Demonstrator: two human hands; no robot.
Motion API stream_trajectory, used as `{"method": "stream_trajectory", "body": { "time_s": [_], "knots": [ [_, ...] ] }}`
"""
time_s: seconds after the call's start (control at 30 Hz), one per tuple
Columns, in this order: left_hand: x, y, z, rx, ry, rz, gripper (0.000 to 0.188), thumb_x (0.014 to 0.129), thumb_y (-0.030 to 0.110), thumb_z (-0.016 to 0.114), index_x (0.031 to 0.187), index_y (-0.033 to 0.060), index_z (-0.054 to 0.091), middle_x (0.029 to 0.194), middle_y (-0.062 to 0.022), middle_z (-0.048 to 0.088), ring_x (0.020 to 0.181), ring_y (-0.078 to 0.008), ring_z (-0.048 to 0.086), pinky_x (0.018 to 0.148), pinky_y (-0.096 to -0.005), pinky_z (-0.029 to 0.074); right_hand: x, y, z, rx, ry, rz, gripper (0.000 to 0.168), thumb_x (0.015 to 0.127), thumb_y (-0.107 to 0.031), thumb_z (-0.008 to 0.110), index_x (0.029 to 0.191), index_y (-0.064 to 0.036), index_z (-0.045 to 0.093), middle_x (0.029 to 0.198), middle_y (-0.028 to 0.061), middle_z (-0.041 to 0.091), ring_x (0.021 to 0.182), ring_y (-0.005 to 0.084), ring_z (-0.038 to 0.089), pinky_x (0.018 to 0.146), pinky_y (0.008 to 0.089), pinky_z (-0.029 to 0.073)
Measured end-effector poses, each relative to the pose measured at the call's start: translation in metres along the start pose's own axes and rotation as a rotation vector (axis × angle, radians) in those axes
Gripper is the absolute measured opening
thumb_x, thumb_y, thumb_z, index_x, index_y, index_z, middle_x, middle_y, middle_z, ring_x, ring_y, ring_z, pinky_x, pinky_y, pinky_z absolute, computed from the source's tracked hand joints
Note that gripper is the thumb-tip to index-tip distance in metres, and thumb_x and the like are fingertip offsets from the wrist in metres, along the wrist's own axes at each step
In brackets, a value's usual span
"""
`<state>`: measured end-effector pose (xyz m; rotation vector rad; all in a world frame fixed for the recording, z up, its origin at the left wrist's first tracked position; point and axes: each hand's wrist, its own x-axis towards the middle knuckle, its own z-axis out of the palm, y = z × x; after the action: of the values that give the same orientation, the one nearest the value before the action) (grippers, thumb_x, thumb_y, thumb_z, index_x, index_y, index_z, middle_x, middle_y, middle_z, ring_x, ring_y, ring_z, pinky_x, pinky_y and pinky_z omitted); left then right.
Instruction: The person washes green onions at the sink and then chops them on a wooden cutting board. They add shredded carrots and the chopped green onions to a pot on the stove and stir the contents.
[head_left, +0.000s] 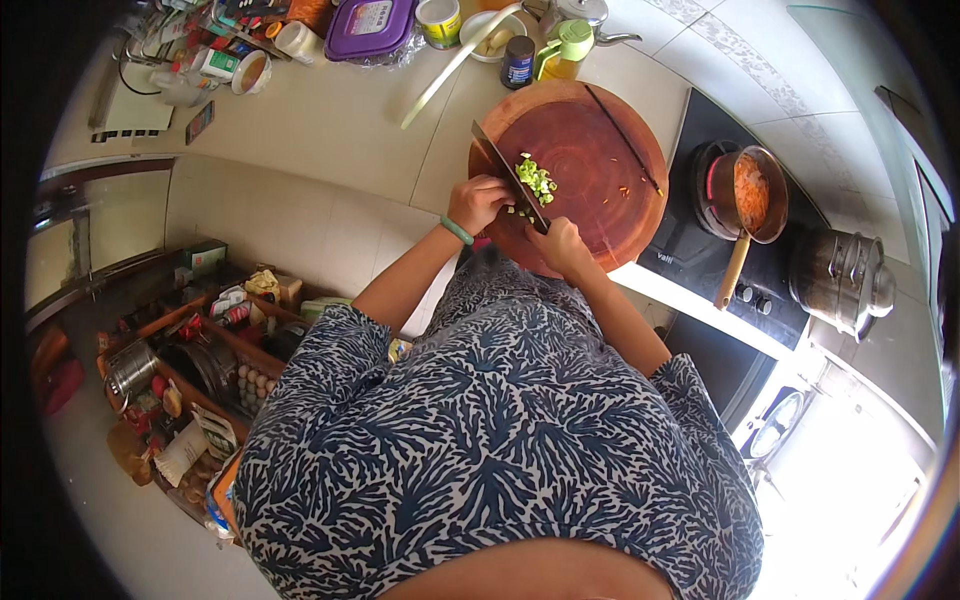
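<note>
A round wooden chopping board (592, 180) lies before me on the counter's edge. My right hand (556, 244) grips the handle of a kitchen cleaver (504, 166), whose blade stands on edge over the board's left part. Against the near-left side of the blade are the bent fingers of my left hand (480, 202), with a green bangle at the wrist; whether they pinch anything is hidden. Chopped green onion (535, 180) is heaped just right of the blade, and a few bits lie near my left fingertips. One dark chopstick (622, 139) rests across the board's right side.
Right of the board, a pan (771, 196) of shredded orange food sits on a cooktop (667, 238), beside a stacked steamer pot (840, 281). Behind the board stand a green-topped oil jug (568, 49), a dark jar (518, 63) and a white bowl (510, 28). A cluttered shelf (202, 352) is at left.
</note>
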<state>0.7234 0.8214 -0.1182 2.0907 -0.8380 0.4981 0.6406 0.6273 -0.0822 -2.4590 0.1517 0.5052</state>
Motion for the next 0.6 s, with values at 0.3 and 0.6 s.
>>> {"method": "stream_trajectory", "body": {
  "time_s": [0.3, 0.6],
  "knots": [
    [0.003, 0.000, -0.004, 0.004, -0.008, -0.058, 0.007, 0.074, 0.018, 0.077, 0.073, 0.0120, 0.075, 0.079, -0.0001, 0.068, 0.070, -0.0203, 0.066, 0.061, -0.0345, 0.053, -0.019, -0.019, -0.043, 0.001, -0.030, -0.101, 0.042, 0.090, -0.042, 0.065, 0.093, -0.001, 0.070, 0.081, 0.0310, 0.063, 0.079, 0.0491, 0.065, 0.068, 0.0515, 0.053],
    [0.000, -0.001, -0.002, 0.026, 0.018, -0.023, 0.005, 0.067, 0.015, 0.078, 0.071, 0.0148, 0.075, 0.077, -0.0005, 0.069, 0.069, -0.0205, 0.066, 0.059, -0.0345, 0.053, -0.033, -0.027, -0.033, 0.091, -0.038, 0.139, 0.044, 0.086, -0.039, 0.068, 0.092, 0.004, 0.068, 0.093, 0.0364, 0.063, 0.095, 0.0510, 0.063, 0.078, 0.0514, 0.054]
  ]
}}
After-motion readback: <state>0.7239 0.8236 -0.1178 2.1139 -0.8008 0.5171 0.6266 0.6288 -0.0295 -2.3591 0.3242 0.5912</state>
